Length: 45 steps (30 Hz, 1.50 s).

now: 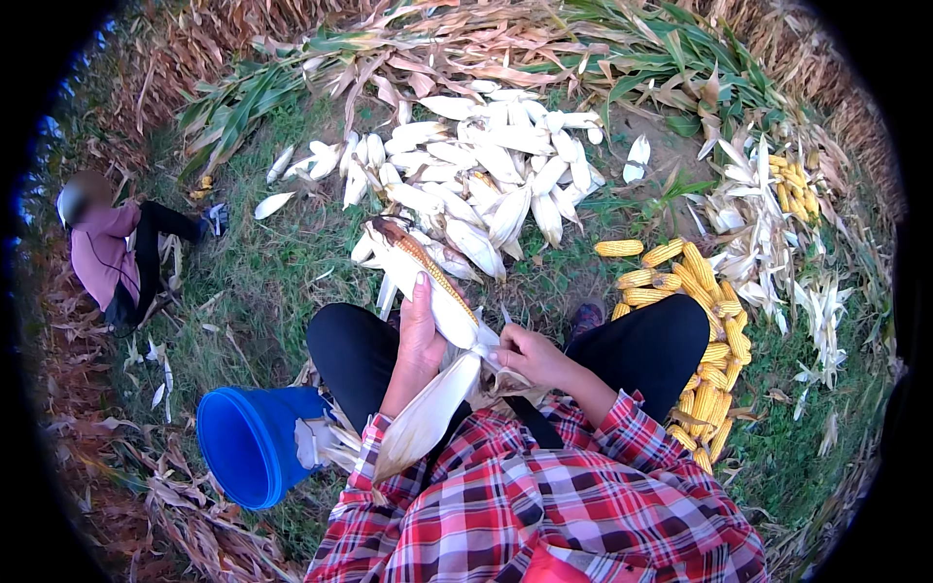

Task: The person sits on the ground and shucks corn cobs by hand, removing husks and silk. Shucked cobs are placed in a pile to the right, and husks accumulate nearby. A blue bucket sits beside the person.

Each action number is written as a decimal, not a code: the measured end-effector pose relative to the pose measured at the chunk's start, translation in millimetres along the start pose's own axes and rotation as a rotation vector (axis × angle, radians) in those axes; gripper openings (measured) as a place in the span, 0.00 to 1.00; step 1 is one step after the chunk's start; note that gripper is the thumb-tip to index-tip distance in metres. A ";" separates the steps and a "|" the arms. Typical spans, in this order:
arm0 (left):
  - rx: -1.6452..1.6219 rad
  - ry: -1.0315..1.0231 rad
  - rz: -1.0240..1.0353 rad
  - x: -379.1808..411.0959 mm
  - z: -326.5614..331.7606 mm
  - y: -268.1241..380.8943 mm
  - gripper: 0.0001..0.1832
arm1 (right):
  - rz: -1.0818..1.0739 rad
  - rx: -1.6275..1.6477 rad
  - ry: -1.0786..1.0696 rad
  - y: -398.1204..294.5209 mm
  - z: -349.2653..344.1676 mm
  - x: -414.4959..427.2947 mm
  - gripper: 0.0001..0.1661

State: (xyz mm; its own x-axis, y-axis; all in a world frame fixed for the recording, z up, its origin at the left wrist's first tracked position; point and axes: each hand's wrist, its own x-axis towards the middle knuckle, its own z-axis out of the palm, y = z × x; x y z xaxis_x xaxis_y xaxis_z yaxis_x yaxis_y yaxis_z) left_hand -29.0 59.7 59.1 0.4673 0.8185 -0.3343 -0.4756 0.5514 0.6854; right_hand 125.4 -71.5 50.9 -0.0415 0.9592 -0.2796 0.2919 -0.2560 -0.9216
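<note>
My left hand holds an ear of corn in its pale husk, tilted with the brown silk end pointing away from me. A strip of yellow kernels shows along its right side. My right hand has its fingers curled at the base of the ear, on the husk there. A peeled husk leaf hangs from that base over my left sleeve. Beyond the ear lies a heap of corn ears in white husks. Husked yellow corn cobs are piled beside my right knee.
A blue plastic bucket lies on its side at my left. A person sits on the far left. Loose husks and another group of yellow cobs are at the right. Cut corn stalks lie behind the heap.
</note>
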 end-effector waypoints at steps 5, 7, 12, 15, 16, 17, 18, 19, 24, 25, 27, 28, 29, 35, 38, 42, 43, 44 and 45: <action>0.211 -0.079 0.047 -18.1 19.6 -17.9 0.28 | -0.170 0.283 0.207 -16.8 -19.7 28.2 0.42; 0.278 -0.177 0.059 -23.4 20.4 -31.5 0.32 | -0.203 0.342 0.146 -46.1 -26.3 42.4 0.49; 0.860 -0.306 0.150 -36.2 33.3 -40.2 0.37 | -0.094 0.699 0.398 -88.5 -38.3 50.7 0.34; 0.873 -0.453 0.154 -37.3 25.8 -38.9 0.38 | -0.071 0.813 0.518 -69.4 -52.9 54.4 0.19; 0.762 -0.489 0.064 -41.1 25.9 -36.2 0.38 | -0.076 0.856 0.588 -66.7 -56.7 51.0 0.13; 0.650 -0.523 -0.027 -43.8 24.5 -33.7 0.39 | -0.127 0.873 0.612 -65.2 -61.2 48.9 0.13; 0.468 -0.577 -0.152 -45.1 20.0 -30.1 0.41 | -0.180 0.889 0.641 -65.8 -67.3 46.3 0.12; 0.505 -0.604 -0.302 -44.4 5.2 -29.7 0.36 | -0.229 0.903 0.662 -65.3 -73.3 45.0 0.12; 0.689 -0.458 -0.289 -59.0 12.5 -52.8 0.28 | -0.176 0.707 0.716 -66.0 -88.1 47.6 0.15; 0.704 -0.460 -0.249 -61.2 14.0 -56.6 0.27 | -0.191 0.526 0.733 -63.8 -88.7 48.2 0.16; 0.732 -0.465 -0.170 -64.7 15.2 -62.6 0.25 | -0.220 0.161 0.758 -57.9 -91.8 48.8 0.17; 0.692 -0.447 -0.182 -66.1 15.8 -63.2 0.25 | -0.218 -0.091 0.791 -56.6 -91.2 48.1 0.16; 0.734 -0.435 -0.143 -65.7 15.0 -65.4 0.25 | -0.287 -0.170 0.787 -56.3 -90.9 49.3 0.14; 0.791 -0.345 0.055 -68.8 12.5 -81.9 0.27 | -0.608 -0.577 0.810 -63.6 -80.2 51.6 0.05; 0.823 -0.290 0.143 -73.4 8.0 -85.8 0.27 | -0.707 -0.696 0.736 -78.5 -69.0 47.0 0.08; 0.707 -0.288 0.182 -56.6 -2.6 -89.5 0.23 | -0.880 -0.692 0.478 -95.5 -32.3 35.8 0.11; 0.657 -0.311 0.186 -42.6 -6.4 -91.2 0.21 | -0.895 -0.662 0.346 -94.1 -16.8 30.3 0.12; 0.580 -0.298 0.111 -41.1 -14.0 -93.2 0.20 | -0.891 -0.615 0.329 -89.8 -1.9 26.2 0.12; 0.493 -0.275 0.004 -41.4 -13.7 -87.7 0.20 | -0.887 -0.567 0.309 -84.1 10.8 23.8 0.12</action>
State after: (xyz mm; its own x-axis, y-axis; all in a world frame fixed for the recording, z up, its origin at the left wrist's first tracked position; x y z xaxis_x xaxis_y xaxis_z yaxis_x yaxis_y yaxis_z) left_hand -16.9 -20.2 4.0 0.6744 0.7121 -0.1954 -0.1044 0.3540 0.9294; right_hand 89.5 -28.4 118.9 -0.2354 0.7843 0.5740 0.6771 0.5560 -0.4820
